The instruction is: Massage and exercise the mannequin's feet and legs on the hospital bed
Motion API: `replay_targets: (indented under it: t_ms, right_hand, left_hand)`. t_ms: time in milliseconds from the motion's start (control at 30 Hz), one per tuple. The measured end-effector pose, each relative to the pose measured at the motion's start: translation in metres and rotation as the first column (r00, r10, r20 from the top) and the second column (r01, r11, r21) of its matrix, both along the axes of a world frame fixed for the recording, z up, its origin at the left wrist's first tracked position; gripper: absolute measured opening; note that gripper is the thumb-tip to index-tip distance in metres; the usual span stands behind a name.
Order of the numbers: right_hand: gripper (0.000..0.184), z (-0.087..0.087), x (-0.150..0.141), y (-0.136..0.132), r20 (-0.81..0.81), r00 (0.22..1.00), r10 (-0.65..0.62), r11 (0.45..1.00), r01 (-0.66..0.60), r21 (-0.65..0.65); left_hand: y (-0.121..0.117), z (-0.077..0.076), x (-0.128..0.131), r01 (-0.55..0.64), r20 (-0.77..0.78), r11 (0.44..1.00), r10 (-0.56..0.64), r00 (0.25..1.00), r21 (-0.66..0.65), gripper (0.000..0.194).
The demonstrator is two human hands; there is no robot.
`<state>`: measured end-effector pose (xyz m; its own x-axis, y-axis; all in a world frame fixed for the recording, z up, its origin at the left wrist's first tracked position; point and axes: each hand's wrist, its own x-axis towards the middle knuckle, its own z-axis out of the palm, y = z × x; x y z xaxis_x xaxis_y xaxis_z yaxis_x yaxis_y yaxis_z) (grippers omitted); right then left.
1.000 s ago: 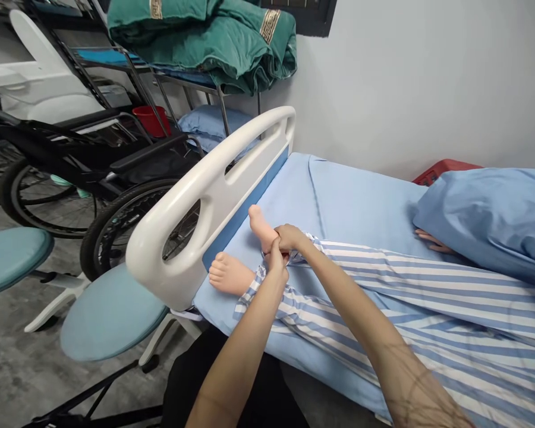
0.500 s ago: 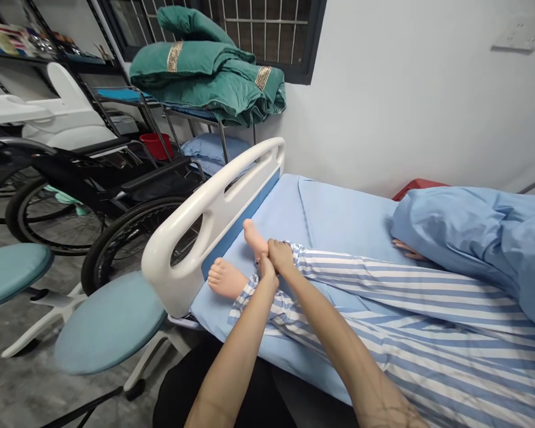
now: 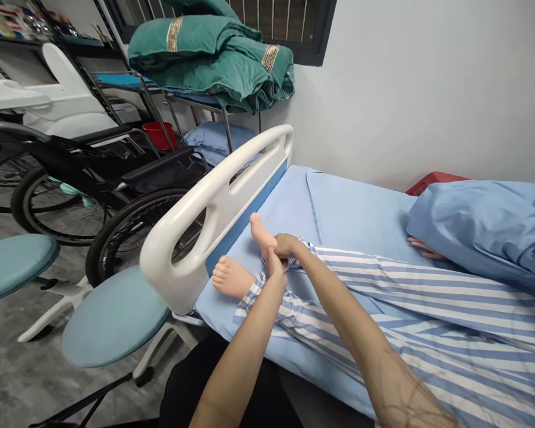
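Note:
A manikin in blue-and-white striped trousers (image 3: 410,309) lies on a bed with a light blue sheet (image 3: 339,202). Its two bare feet point toward the white footboard (image 3: 214,196). My left hand (image 3: 275,267) and my right hand (image 3: 287,245) are both closed around the ankle and trouser cuff of the far foot (image 3: 261,230). The near foot (image 3: 229,278) rests on the sheet, untouched. The manikin's upper body is hidden under a light blue cover (image 3: 485,226), with one hand (image 3: 423,248) peeking out.
A black wheelchair (image 3: 107,178) stands beyond the footboard. Two teal round stools (image 3: 111,315) (image 3: 13,261) sit on the grey floor at the left. A metal rack holds green folded quilts (image 3: 214,53), a blue pillow (image 3: 216,137) and a red tub (image 3: 160,134). A red crate (image 3: 432,180) lies by the wall.
My hands stay clasped on the far ankle. The view has shifted slightly; the hands sit a little right of where they were half a second ago.

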<state>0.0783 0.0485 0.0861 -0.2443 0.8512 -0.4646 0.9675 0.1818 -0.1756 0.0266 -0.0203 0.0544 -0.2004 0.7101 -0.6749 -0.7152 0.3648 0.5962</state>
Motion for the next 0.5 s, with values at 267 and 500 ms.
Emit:
replay_targets:
  t_ms: [267,500]
  right_hand:
    - [0.04,-0.003,0.006,0.006,-0.042,0.997,0.062,0.998,-0.063,-0.021]
    - [0.045,-0.006,0.004,-0.027,0.034,0.999,0.026,0.946,-0.035,0.322]
  left_hand:
    - [0.0,0.001,0.002,-0.023,0.028,1.0,0.023,0.999,0.002,0.016]
    - [-0.001,-0.001,0.003,0.017,-0.042,1.0,-0.017,0.999,0.021,0.011]
